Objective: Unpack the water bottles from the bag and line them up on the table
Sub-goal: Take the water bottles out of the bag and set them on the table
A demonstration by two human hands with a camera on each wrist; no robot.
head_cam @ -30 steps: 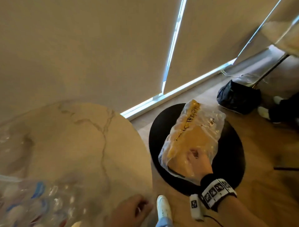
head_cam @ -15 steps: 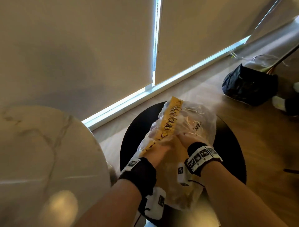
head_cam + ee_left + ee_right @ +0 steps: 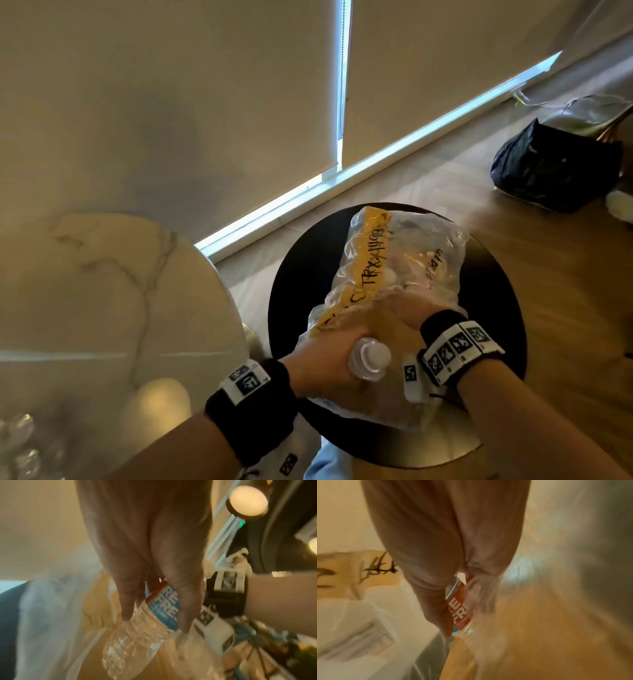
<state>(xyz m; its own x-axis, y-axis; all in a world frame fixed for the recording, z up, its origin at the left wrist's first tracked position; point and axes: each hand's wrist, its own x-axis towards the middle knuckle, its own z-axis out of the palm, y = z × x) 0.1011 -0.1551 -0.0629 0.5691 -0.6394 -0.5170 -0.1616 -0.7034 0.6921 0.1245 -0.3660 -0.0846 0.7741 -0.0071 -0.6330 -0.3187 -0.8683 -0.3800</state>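
Observation:
A clear plastic bag [image 3: 404,260] with a yellow written-on strip lies on a round black stool [image 3: 298,274]. My left hand [image 3: 325,359] grips a clear water bottle [image 3: 370,358] with a white cap at the bag's near opening. In the left wrist view the left hand [image 3: 155,624] is curled round this bottle [image 3: 133,642], which has a blue label. My right hand [image 3: 407,311] reaches into the bag. In the right wrist view the right hand [image 3: 458,615] holds a second bottle [image 3: 461,601] with a red and blue label, amid blurred plastic.
A round marble table [image 3: 102,291] stands left of the stool, with blurred clear bottles [image 3: 17,442] at its near left edge. A black bag [image 3: 555,168] lies on the wooden floor at the far right. Roller blinds hang behind.
My left hand left the table edge and came to the bag beside the right hand. It now grips a bottle whose cap sticks out of the bag's opening. The head view swung right.

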